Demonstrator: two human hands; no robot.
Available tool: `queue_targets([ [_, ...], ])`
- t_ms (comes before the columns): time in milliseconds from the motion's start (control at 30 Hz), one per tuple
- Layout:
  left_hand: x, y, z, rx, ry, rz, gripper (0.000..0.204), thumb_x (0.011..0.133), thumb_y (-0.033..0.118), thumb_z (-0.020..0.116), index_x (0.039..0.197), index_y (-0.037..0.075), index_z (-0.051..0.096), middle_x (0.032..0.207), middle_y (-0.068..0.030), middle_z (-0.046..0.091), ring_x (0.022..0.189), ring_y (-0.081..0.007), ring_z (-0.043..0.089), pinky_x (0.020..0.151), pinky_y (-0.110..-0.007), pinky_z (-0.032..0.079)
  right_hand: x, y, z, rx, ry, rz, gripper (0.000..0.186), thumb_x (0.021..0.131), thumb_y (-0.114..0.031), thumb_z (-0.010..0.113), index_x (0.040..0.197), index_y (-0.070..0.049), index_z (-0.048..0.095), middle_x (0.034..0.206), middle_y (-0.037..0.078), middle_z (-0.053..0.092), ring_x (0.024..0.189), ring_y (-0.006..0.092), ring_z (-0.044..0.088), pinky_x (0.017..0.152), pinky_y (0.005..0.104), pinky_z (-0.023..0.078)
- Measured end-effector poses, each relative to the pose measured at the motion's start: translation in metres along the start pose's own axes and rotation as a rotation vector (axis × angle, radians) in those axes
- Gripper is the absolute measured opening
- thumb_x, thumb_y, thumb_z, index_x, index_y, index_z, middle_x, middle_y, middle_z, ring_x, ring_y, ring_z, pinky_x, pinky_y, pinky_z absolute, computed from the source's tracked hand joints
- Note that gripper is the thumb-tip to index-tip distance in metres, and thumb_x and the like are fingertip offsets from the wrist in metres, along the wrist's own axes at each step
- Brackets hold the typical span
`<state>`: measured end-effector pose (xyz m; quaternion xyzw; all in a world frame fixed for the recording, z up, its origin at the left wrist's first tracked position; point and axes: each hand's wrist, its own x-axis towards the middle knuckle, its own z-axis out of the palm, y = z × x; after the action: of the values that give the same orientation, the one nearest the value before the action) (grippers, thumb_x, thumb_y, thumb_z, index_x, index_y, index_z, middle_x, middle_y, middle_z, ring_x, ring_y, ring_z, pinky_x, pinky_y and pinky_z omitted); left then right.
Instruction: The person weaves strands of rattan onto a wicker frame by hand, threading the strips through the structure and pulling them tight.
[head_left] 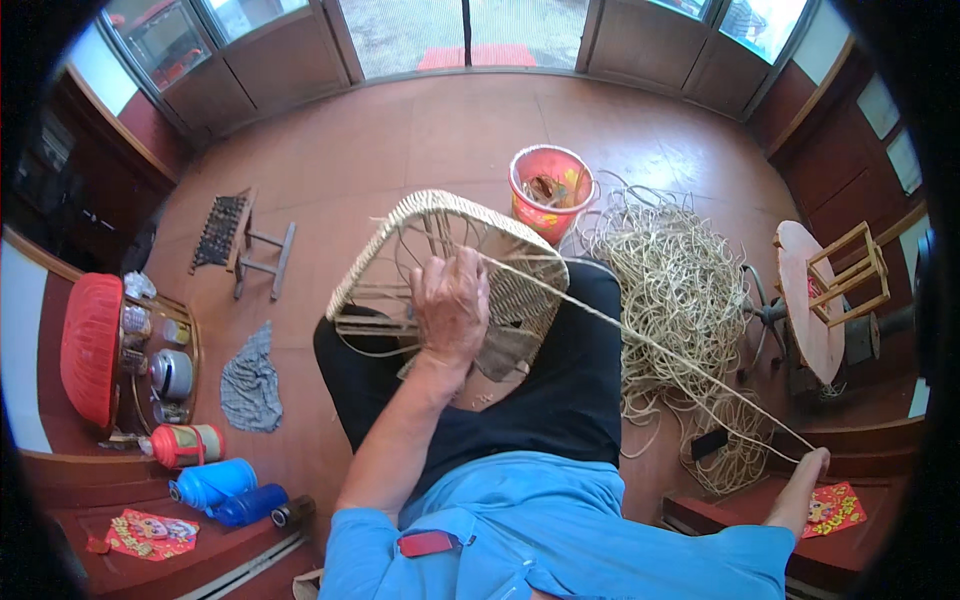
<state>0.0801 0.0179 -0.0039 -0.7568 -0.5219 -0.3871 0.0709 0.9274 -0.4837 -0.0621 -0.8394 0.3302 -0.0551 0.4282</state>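
Observation:
A rounded square frame (385,236) with pale straw cord woven over its edges rests on my lap, between my knees. Thin strands and bars cross its open middle. Over that middle, my left hand (450,305) is closed, with fingers bent around a straw cord (690,368); the exact grip is partly hidden by the back of the hand. From there the cord runs taut in two lines to the far right. At that end my right hand (803,482) grips it, arm stretched out sideways. Most of its fingers are out of sight.
Right of my knees lies a tangled heap of cord (670,280), beside a red bucket (532,207) holding scraps. A round table (803,290) carries a small wooden stool (850,275). On the left are a wooden stand (262,240), grey cloth (250,385), and flasks (215,484).

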Motion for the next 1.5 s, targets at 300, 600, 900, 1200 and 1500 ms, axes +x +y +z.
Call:
queue_targets([
  [300,0.000,-0.006,0.006,0.070,0.066,-0.009,0.025,0.087,0.012,0.082,0.090,0.016,0.057,0.072,0.0003,0.057,0.077,-0.0231,0.061,0.077,-0.042,0.041,0.015,0.043,-0.066,0.000,-0.032,0.019,0.035,0.096,-0.023,0.063,0.120,0.001,0.071,0.129,0.015,0.068,0.110,0.0290,0.063,0.090,0.0459,0.058],
  [600,0.007,0.002,0.014,0.096,0.004,-0.007,0.025,0.086,0.005,0.075,0.098,0.013,0.055,0.077,-0.0035,0.059,0.080,-0.0254,0.063,0.079,-0.044,0.043,0.017,0.098,-0.037,-0.027,-0.296,-0.012,0.020,0.096,-0.019,0.066,0.101,-0.004,0.078,0.111,0.009,0.070,0.089,0.0275,0.061,0.079,0.0462,0.055],
  [900,0.014,0.003,0.013,-0.036,-0.093,-0.093,0.029,0.091,0.004,0.073,0.111,0.010,0.053,0.092,-0.0089,0.066,0.091,-0.0320,0.069,0.085,-0.048,0.044,-0.182,0.076,0.108,-0.414,-0.637,-0.974,0.058,0.102,-0.029,0.071,0.152,-0.001,0.060,0.149,0.021,0.064,0.140,0.0372,0.058,0.118,0.0458,0.044],
  [1200,-0.001,0.009,0.007,-0.382,-0.039,-0.347,0.025,0.099,0.009,0.076,0.113,0.009,0.054,0.093,-0.0045,0.065,0.078,-0.0180,0.067,0.067,-0.037,0.051,-0.649,0.054,0.046,0.074,-0.672,-2.041,0.036,0.089,-0.012,0.081,0.125,-0.015,0.078,0.130,0.009,0.073,0.128,0.0289,0.064,0.112,0.0449,0.045],
  [1500,-0.015,-0.044,-0.050,-1.371,-0.162,-0.761,0.019,0.111,0.016,0.064,0.127,0.008,0.057,0.089,0.0010,0.061,0.063,-0.0006,0.044,0.053,-0.016,0.034,-0.824,0.122,0.020,0.597,-1.331,-1.944,0.032,0.093,-0.007,0.073,0.125,-0.013,0.073,0.120,0.006,0.072,0.107,0.0285,0.069,0.092,0.0439,0.052],
])
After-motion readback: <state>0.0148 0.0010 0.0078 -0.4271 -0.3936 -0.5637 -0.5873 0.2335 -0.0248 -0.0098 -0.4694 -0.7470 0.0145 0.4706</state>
